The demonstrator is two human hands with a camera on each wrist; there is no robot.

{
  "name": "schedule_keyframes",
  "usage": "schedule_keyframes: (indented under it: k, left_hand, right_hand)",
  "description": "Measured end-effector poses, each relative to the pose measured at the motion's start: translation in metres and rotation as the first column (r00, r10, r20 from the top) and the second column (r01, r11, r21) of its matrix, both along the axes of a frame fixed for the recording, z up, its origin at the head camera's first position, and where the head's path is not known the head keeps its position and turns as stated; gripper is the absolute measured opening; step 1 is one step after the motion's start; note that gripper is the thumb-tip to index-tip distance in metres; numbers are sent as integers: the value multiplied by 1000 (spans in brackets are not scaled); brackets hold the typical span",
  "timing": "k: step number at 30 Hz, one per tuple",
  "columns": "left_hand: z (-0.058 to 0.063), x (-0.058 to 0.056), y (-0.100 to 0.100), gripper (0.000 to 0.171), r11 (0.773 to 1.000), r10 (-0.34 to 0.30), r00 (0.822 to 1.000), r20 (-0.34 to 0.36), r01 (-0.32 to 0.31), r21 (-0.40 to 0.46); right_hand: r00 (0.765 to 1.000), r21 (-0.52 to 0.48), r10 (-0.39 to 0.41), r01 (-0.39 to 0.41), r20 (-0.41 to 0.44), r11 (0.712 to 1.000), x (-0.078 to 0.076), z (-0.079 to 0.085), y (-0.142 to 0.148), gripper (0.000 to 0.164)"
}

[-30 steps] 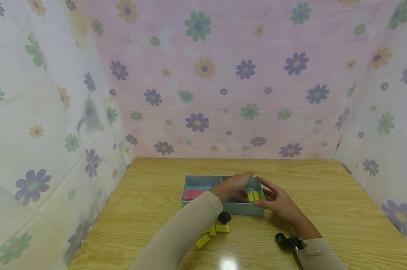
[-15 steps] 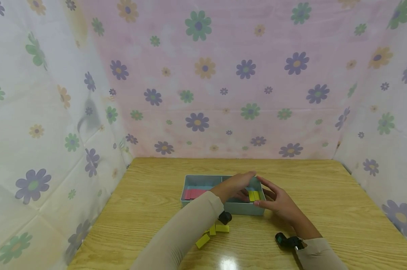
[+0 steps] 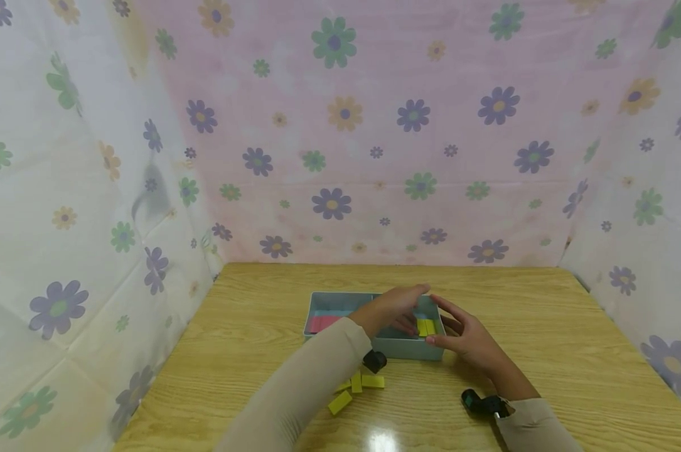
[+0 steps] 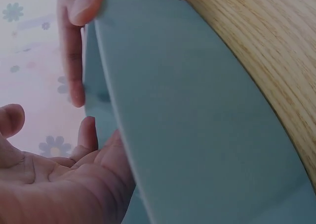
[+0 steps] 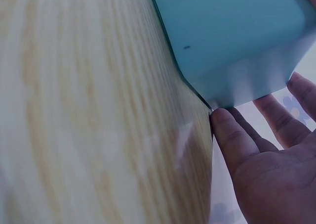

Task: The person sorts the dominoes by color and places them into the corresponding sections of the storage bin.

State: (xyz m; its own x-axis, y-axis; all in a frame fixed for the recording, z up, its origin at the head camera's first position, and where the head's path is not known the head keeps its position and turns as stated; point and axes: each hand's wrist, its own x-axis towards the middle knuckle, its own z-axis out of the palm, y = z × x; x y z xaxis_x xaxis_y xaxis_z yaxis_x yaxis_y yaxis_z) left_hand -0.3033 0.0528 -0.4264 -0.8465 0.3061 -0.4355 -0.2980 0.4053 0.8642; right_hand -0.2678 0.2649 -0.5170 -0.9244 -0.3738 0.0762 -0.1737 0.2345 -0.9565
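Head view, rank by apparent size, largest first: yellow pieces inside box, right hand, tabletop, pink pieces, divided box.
1. Tabletop
2. Divided box
3. Right hand
Unranked: pink pieces, yellow pieces; both visible patches look small, and the left sleeve may hide more pink.

Pink flowered backdrop (image 3: pixel 374 132); wood-grain tabletop (image 3: pixel 250 333), bright glare (image 3: pixel 381 441).

1. Inside the two-compartment box (image 3: pixel 408 349), fingers of the left hand (image 3: pixel 391 307) are partly hidden.
2. In the box's left compartment, the left sleeve (image 3: pixel 300 383) partly covers the pink blocks (image 3: pixel 322 323).
3. Before the box, it overlaps a yellow block (image 3: pixel 344 385).
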Motion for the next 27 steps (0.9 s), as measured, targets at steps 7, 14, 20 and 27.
schedule_keyframes:
  k: [7, 14, 20, 27]
  left_hand:
    - [9, 3, -11, 84, 996, -73, 997, -37, 75, 47]
    - [23, 11, -23, 68, 993, -85, 983, -164, 97, 61]
    - [26, 19, -48, 47, 990, -108, 954, -281, 128, 54]
    - [15, 29, -79, 45, 985, -71, 952, -298, 114, 127]
  right_hand:
    - [1000, -3, 11, -11, -3, 1000, -1, 0, 0, 88]
    - [1000, 1, 5, -5, -6, 1000, 0, -1, 0, 88]
    - [1000, 11, -20, 20, 10, 1000, 0, 0, -1, 89]
    - [1000, 6, -29, 29, 8, 1000, -1, -1, -2, 91]
